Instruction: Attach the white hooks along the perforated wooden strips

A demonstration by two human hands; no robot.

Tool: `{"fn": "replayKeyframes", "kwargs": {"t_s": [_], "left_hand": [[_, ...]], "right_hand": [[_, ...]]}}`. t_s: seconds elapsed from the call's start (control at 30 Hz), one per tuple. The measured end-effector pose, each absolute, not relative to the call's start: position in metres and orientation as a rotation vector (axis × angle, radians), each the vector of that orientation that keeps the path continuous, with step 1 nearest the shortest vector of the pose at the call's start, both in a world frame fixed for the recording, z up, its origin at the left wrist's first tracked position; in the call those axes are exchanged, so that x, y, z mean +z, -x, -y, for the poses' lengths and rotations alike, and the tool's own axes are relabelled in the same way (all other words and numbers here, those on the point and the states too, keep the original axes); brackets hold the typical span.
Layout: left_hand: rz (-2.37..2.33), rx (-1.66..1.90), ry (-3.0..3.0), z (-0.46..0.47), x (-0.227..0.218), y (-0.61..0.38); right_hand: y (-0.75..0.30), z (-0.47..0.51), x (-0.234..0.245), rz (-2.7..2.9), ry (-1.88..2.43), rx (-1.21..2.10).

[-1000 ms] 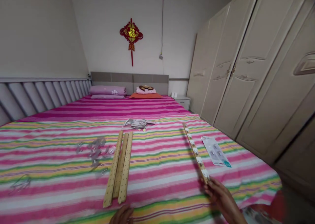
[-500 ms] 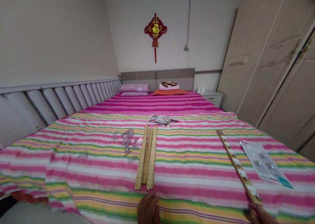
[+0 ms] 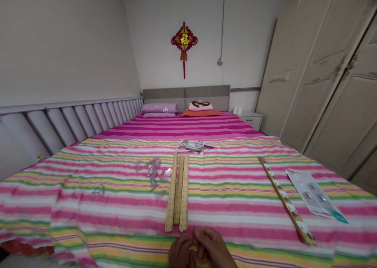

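Observation:
At the bottom middle of the head view, my left hand (image 3: 180,252) and my right hand (image 3: 212,246) meet, fingers closed together. Whatever lies between their fingertips is too small and covered to make out. Just beyond them lie three wooden strips with rows of holes (image 3: 184,193), side by side on the striped sheet (image 3: 235,221). Off to the right is another wooden strip (image 3: 278,187) bearing several round white-and-metal pieces. Beside it rests a clear blister pack (image 3: 313,193) with a few shiny pieces inside.
Left of the strips are scattered small clear plastic pieces (image 3: 153,172) and a thin clear piece (image 3: 98,190). A crumpled grey-white packet (image 3: 193,145) lies beyond the strips. A bed rail (image 3: 67,121) runs along the left; wardrobe doors (image 3: 321,72) stand at right.
My right hand has left the near end of the right-hand wooden strip and moved left to join my left hand. The view has shifted slightly.

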State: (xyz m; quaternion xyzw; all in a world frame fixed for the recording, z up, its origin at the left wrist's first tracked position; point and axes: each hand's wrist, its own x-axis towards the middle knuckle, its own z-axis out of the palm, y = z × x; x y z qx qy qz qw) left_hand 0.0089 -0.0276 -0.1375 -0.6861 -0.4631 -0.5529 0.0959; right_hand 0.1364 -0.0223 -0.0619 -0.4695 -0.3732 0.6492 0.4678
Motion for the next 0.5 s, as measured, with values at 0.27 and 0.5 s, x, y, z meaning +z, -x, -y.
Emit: {"fn": "replayKeyframes", "kwargs": {"t_s": [0.27,0.5], "left_hand": [[1.441,-1.658,1.944,0.025,-0.138,-0.012],[1.397,-1.711,1.956,0.021,-0.137,-0.013]], "right_hand": [[-0.108,-0.001,-0.066,0.875,1.175,1.597],[-0.101,-0.005,-0.068,0.762,1.096,1.552]]}}
